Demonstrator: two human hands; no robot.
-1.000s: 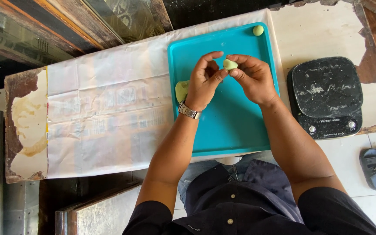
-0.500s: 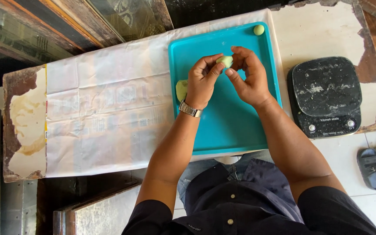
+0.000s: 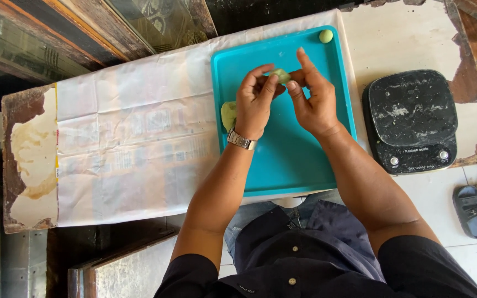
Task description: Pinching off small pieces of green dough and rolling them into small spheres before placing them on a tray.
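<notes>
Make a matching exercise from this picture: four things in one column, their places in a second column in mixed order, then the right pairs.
Things:
1. small green dough ball
2. kitchen scale
3. wristwatch
4. green dough piece

Places:
A. on the left hand's wrist
B. pinched between the fingers of both hands, the right hand included
C. in the far right corner of the teal tray
D. on the table to the right of the tray

Pairs: 1-C, 2-D, 3-A, 4-B
</notes>
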